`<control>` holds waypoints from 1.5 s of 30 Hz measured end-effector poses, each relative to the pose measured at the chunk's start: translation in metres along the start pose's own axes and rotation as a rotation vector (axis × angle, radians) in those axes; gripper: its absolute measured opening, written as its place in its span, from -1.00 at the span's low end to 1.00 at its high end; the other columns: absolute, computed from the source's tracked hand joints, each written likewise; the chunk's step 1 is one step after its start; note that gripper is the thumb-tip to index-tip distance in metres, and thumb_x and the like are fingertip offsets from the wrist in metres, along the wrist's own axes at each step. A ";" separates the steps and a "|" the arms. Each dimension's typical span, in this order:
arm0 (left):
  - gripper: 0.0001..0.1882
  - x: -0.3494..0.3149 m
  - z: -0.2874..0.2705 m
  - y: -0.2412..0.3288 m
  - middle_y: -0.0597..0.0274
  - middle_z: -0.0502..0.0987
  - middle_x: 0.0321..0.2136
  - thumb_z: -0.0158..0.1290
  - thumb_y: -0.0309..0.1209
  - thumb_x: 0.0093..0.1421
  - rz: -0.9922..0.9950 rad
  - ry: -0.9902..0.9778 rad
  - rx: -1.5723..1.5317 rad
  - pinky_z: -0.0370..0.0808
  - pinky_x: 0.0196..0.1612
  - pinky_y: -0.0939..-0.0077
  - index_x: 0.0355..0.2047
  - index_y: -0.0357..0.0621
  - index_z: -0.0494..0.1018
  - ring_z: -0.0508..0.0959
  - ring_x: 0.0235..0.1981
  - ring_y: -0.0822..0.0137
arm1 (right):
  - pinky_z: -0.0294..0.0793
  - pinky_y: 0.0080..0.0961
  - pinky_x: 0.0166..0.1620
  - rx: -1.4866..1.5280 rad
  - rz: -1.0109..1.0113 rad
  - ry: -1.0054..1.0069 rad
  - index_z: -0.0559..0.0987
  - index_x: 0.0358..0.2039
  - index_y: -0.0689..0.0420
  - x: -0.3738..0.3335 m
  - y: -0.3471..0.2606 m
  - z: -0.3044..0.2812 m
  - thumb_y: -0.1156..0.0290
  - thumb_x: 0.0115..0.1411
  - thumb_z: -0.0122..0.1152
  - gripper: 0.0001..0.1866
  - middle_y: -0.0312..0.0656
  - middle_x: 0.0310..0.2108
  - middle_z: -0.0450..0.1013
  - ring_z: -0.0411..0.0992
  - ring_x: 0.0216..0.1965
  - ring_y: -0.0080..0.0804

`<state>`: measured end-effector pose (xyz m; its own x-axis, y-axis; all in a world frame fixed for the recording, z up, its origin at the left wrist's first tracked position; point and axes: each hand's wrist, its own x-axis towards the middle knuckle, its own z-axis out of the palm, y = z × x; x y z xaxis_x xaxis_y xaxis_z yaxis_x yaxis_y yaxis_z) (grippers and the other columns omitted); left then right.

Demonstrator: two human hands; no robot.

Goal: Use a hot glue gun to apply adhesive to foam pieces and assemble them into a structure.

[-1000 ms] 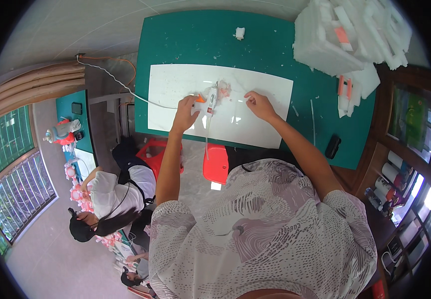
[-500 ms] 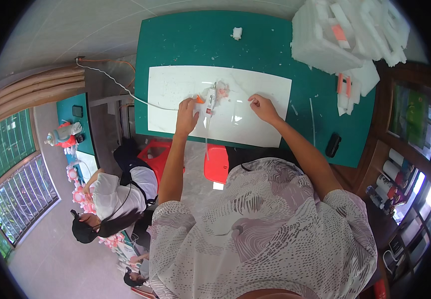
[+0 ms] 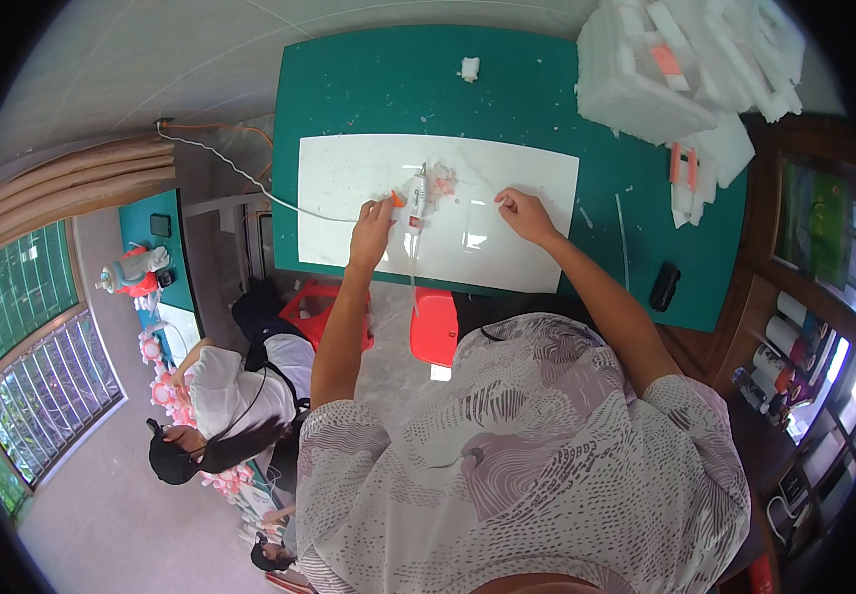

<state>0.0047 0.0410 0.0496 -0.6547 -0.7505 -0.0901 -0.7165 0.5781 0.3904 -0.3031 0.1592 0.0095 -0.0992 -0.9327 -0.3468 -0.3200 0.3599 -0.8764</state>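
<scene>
On the white board [image 3: 349, 163] lies a white hot glue gun [image 3: 416, 203] with an orange trigger. A long translucent glue stick [image 3: 414, 267] runs back from it over the table's near edge. My left hand [image 3: 373, 234] is closed at the gun's handle, which it mostly covers; a white cord runs out to the left from there. Further right, my right hand [image 3: 525, 216] hovers over the board with curled fingers and thumb pressed together. Whatever sits between those fingertips is too small to make out. Pale pink scraps [image 3: 442, 181] lie beside the gun's nozzle.
Under the board is a green table [image 3: 379, 84] with white crumbs and a small white foam piece [image 3: 470, 69]. White foam blocks [image 3: 626, 89] pile up at the far right. A black case [image 3: 664, 287] lies near right. Left, a co-worker [image 3: 250, 396] sits; red stools [image 3: 434, 327] stand below.
The whole view has shifted very slightly. Both hands and the glue gun stay almost where they were on the board.
</scene>
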 end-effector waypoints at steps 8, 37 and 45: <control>-0.51 -0.011 -0.013 -0.005 -0.08 0.44 -0.10 0.11 -0.64 0.02 -0.047 0.085 -0.172 0.41 0.02 0.23 0.00 -0.26 0.30 0.41 -0.02 -0.06 | 0.42 -0.47 -0.38 0.016 -0.028 0.030 0.52 -0.30 0.20 0.001 0.001 0.002 0.54 0.07 0.12 -0.85 -0.17 -0.58 0.46 0.46 -0.52 -0.38; -0.55 -0.004 -0.022 -0.012 0.19 0.45 -0.08 0.14 -0.50 -0.01 0.136 -0.118 0.070 0.45 -0.07 0.27 -0.04 -0.07 0.41 0.40 0.02 0.12 | 0.41 -0.51 -0.38 -0.040 -0.017 0.040 0.52 -0.27 0.21 0.000 -0.005 0.006 0.54 0.10 0.13 -0.85 -0.21 -0.56 0.44 0.43 -0.52 -0.46; -0.58 0.007 -0.025 -0.017 0.18 0.41 -0.06 -0.07 -0.58 0.03 0.230 -0.119 0.163 0.40 -0.02 0.23 -0.06 -0.01 0.43 0.34 0.06 0.10 | 0.40 -0.52 -0.38 -0.019 -0.037 0.050 0.52 -0.28 0.21 -0.001 -0.003 0.008 0.55 0.10 0.11 -0.85 -0.20 -0.57 0.44 0.42 -0.53 -0.45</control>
<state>0.0184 0.0184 0.0654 -0.8211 -0.5566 -0.1267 -0.5689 0.7798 0.2614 -0.2946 0.1597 0.0098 -0.1336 -0.9457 -0.2963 -0.3418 0.3247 -0.8819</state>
